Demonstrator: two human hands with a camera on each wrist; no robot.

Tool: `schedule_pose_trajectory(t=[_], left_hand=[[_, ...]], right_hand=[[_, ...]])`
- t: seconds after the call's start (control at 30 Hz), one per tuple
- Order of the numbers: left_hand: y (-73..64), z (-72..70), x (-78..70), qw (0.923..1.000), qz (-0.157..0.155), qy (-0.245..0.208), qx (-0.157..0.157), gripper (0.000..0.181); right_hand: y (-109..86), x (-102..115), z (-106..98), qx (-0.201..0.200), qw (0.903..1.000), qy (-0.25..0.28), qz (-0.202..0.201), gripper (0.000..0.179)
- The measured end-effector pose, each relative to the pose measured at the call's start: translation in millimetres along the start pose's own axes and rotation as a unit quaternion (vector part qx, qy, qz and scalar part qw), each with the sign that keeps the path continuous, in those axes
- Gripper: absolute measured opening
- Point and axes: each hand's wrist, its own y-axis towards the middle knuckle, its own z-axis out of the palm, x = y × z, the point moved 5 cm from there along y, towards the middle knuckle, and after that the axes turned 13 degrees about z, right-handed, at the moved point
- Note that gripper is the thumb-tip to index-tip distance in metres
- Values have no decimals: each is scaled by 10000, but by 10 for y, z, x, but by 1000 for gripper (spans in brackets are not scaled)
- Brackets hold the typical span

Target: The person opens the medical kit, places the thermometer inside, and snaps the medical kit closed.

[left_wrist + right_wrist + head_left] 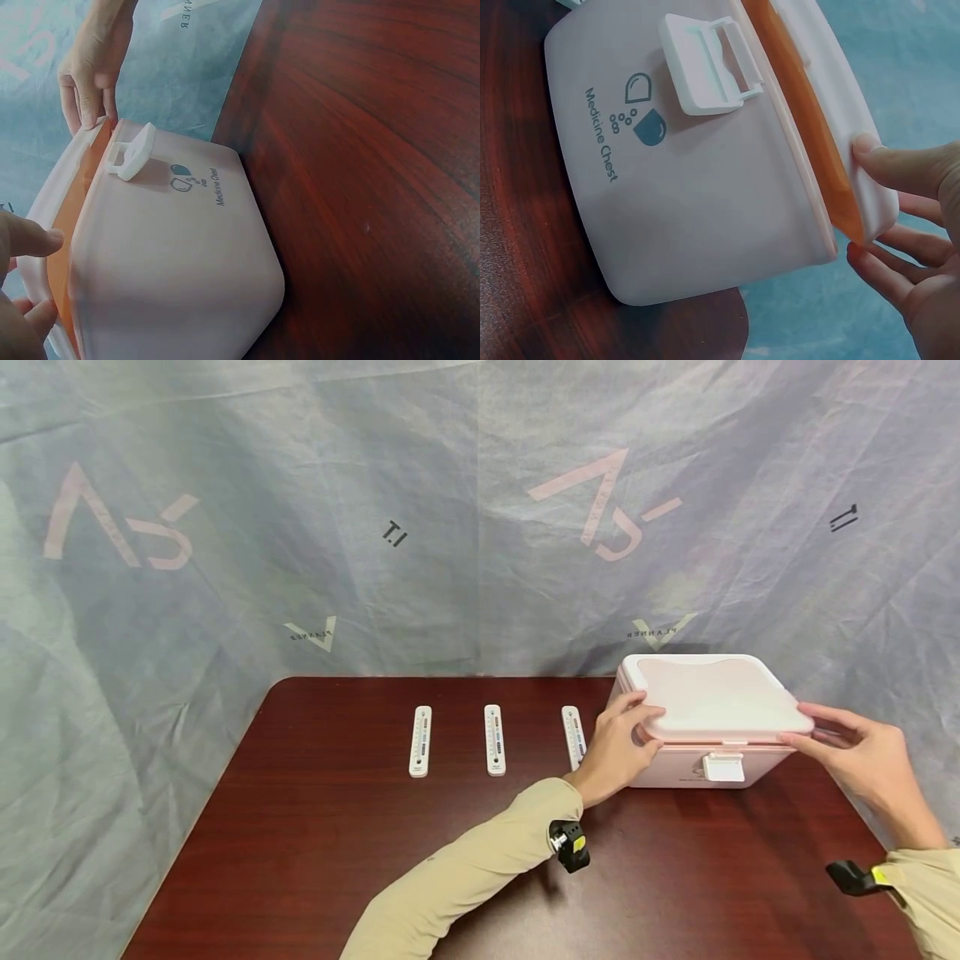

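Observation:
A pale pink medicine chest (712, 202) stands at the table's back right, its white lid (712, 693) slightly raised at the front. An orange inner band shows in the gap in both wrist views. My left hand (621, 739) grips the lid's front left corner between thumb and fingers. At the right end, my right hand (870, 756) pinches the lid's edge, with the thumb on its front side and the fingers around the corner. The white latch (701, 71) on the chest's front is flipped outward, away from the lid.
Three white thermometers lie in a row left of the chest: a left one (421, 741), a middle one (495, 739) and a right one (572, 731), partly covered by my left hand. A grey printed sheet (450, 527) hangs behind the dark red table (315, 860).

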Motion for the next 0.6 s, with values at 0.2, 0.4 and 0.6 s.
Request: schedule_pose_trajectory(t=[0.2,0.4,0.6], left_hand=[[30,-36,-29,10000,-54,-50,-22,41],[54,-48,-33,9999,-99,-103,-54,41],[77,-64,-36,9999,-6,-60,-90,41]], right_hand=[[4,40,-21,45,10000,77,16,54],[3,75,-34,62,10000,54,-39,53],[8,86,-47,77,9999,69,-101,52]])
